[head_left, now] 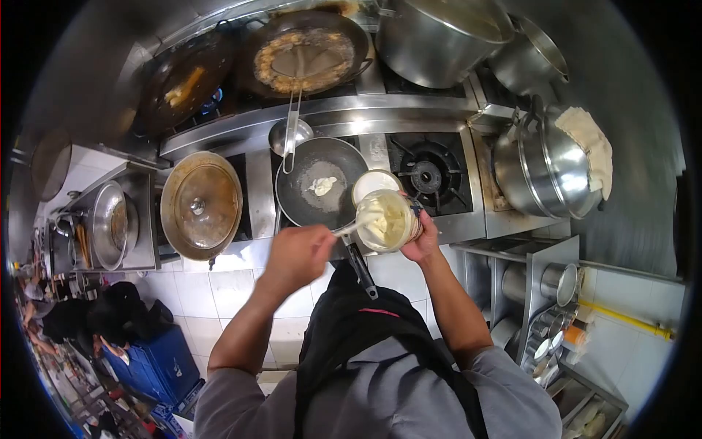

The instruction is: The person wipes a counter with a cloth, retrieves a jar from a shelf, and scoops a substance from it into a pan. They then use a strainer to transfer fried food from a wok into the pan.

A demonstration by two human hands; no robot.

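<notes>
My left hand (296, 257) is closed around the handle of a spoon (346, 229), whose end reaches into the mouth of a wide jar (392, 228). Pale, creamy yellowish stuff fills part of the jar. My right hand (424, 238) grips the jar from its right side, tilting its mouth toward me. Just beyond it shows a round white lid (376, 181), partly covered by the jar. Under and beyond both hands sits a dark frying pan (296, 192) with a whitish dollop (322, 185) in it. Its black handle (359, 269) points at me.
At the back, a wok (358, 44) holds bubbling oil, browned pieces and a strainer (298, 62). A flame burns beside another wok (157, 110). Right of the pan is a bare burner (427, 176), then stacked steel bowls (541, 168). A lidded pan (219, 175) stands left.
</notes>
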